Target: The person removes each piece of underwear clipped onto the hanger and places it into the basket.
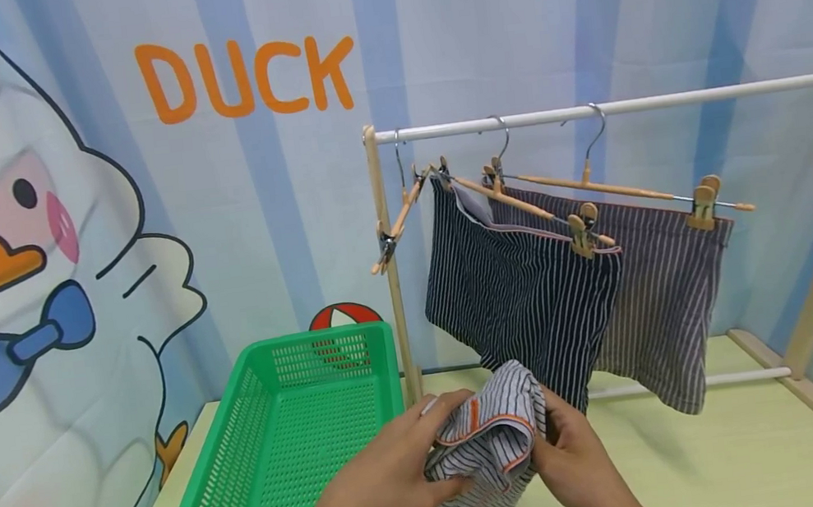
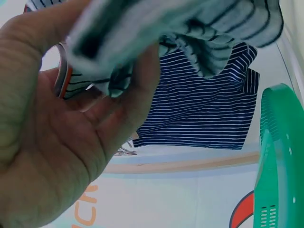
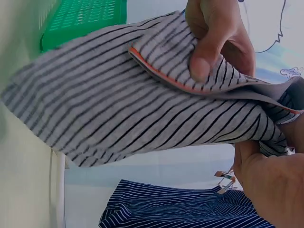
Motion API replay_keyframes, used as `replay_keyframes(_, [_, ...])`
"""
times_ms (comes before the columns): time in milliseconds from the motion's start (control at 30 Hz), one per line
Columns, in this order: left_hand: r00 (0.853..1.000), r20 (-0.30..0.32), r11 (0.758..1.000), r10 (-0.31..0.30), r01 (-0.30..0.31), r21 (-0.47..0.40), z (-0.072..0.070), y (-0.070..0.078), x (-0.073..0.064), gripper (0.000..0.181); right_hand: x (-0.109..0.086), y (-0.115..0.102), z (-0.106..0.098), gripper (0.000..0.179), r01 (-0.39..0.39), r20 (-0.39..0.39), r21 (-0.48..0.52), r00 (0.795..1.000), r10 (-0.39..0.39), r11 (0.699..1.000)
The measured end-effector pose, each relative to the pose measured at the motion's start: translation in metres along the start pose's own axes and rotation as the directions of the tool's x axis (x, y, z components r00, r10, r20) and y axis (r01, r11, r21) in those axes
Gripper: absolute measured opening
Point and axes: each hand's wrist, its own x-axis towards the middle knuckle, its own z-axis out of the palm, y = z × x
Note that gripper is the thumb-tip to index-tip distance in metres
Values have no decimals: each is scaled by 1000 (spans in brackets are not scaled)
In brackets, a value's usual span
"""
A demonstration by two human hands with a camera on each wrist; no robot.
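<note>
In the head view, both hands hold a light grey pair of shorts (image 1: 513,391) with dark stripes and an orange-edged waistband, low in front of the rack. My left hand (image 1: 382,483) grips it on the left side, thumb and fingers around the bunched cloth. On the other side my right hand (image 1: 581,462) pinches the waistband area. The right wrist view shows the left thumb pressing the cloth (image 3: 156,109) near the orange edge, with the leg part spread below. Behind the hands hang black shorts (image 1: 522,291) with white stripes, clipped to a hanger.
A green basket (image 1: 394,420) stands on the table at the left. Greyish striped shorts (image 1: 663,292) hang from another clip hanger at the right. A bare clip hanger (image 1: 402,213) is at the rack's left end, on the white rod (image 1: 658,101). A duck-printed curtain (image 1: 257,178) backs everything.
</note>
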Motion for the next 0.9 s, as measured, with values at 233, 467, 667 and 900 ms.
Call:
replay_keyframes(233, [996,-84,999,42,-42,-3,-1,-1,0,56,0,-1,-1,47,-40,13,-16,999,41,999])
replay_keyframes(467, [984,-170,999,54,-54,6,-3,-7,-3,46,-1,-4,0,48,-71,14,-76,997,73,995])
replay_keyframes(667, [974,-223,999,45,-44,10,-8,-11,-7,46,0,-2,3,29,-24,4,-118,1000,24,993])
replay_keyframes(900, [959,-279,998,56,-51,27,-15,-18,-9,46,1,-4,5,17,-57,-9,-66,998,56,996])
